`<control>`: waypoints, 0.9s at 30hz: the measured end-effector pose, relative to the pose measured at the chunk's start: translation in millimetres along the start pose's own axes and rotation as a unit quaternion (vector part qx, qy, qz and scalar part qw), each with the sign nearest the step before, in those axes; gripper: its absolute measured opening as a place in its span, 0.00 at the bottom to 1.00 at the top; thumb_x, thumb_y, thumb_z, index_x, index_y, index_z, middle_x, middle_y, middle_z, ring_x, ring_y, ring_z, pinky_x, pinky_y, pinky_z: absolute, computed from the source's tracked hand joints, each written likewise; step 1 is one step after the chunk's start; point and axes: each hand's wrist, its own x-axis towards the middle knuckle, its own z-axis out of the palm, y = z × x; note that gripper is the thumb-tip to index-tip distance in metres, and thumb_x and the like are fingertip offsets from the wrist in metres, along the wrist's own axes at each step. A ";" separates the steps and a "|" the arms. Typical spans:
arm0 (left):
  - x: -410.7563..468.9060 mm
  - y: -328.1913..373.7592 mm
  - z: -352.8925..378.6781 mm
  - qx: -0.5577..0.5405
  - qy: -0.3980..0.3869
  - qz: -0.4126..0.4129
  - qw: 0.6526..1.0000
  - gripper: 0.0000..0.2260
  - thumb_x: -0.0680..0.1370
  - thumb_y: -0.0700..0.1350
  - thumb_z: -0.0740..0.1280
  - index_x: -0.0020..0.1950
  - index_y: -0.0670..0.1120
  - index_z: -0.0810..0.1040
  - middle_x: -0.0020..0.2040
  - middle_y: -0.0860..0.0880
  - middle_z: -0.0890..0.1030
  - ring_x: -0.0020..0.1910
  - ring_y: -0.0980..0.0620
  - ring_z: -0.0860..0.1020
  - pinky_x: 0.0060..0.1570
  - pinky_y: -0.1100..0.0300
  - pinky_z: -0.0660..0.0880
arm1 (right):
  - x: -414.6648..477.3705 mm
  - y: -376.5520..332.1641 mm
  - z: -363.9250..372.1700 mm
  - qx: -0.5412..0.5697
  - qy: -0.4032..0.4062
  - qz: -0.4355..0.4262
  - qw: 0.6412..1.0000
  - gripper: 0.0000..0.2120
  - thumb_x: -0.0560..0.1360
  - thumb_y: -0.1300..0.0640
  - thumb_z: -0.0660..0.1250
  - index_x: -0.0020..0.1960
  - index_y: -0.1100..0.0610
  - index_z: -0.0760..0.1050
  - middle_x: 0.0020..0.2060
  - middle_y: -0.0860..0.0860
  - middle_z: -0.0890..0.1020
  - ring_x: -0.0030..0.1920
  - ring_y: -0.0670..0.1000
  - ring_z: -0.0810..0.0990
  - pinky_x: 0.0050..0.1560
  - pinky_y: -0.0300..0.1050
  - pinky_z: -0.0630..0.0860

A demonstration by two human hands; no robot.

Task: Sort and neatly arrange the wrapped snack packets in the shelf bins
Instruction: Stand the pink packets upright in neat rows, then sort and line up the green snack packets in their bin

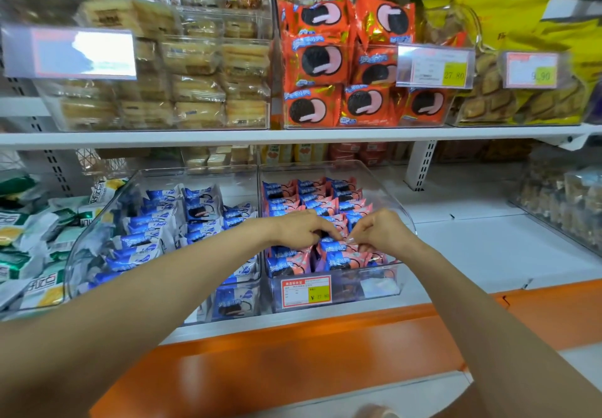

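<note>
Down on the lower shelf, both of the person's bare hands are inside a clear plastic bin (pixel 398 193), the right one of two standing side by side. It is filled with small pink-and-blue wrapped snack packets (pixel 314 203), glossy foil pouches with a dark round biscuit printed on the front and crimped top edges. At the far end they stand upright in three tidy rows; at the near end, under the hands, they lean and overlap more loosely.

The left hand (pixel 301 228) has its fingers curled down onto the packets in the middle of the bin and seems to pinch one by its top edge. The right hand (pixel 381 232), almost touching the left, nips a crimped top edge between thumb and fingertips.

A red-bordered price label with a yellow patch (pixel 306 290) is fixed to the bin's near wall. Just to the left, the neighbouring clear bin holds blue-and-white wrapped packets (pixel 156 222). Further left lie green-and-white packets (pixel 29 238). On the upper shelf sit larger orange-red biscuit packets (pixel 322 59).
</note>
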 end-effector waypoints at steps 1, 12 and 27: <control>-1.0 -0.6 0.5 -0.026 0.003 0.002 1.000 0.20 0.78 0.32 0.55 0.67 0.48 0.73 0.64 0.47 0.77 0.59 0.51 0.75 0.56 0.60 0.70 | 0.9 0.6 1.2 -0.006 0.003 -0.001 1.000 0.03 0.72 0.67 0.70 0.40 0.66 0.82 0.19 0.45 0.76 0.20 0.40 0.74 0.26 0.30 0.73; -44.1 -14.6 -22.1 -0.089 0.160 -0.036 0.983 0.10 0.79 0.39 0.62 0.59 0.47 0.76 0.57 0.53 0.78 0.54 0.56 0.77 0.50 0.68 0.69 | 0.2 -2.6 -7.1 -0.054 0.040 -0.045 0.997 0.05 0.74 0.61 0.69 0.39 0.59 0.80 0.35 0.49 0.81 0.30 0.39 0.75 0.34 0.32 0.70; -211.5 -95.4 -27.6 0.030 0.357 -0.223 0.907 0.08 0.76 0.37 0.66 0.53 0.43 0.80 0.50 0.46 0.78 0.46 0.49 0.78 0.43 0.59 0.70 | 14.2 -125.3 93.2 -0.068 -0.002 -0.294 0.954 0.06 0.76 0.57 0.67 0.46 0.57 0.82 0.41 0.49 0.82 0.43 0.50 0.78 0.48 0.48 0.76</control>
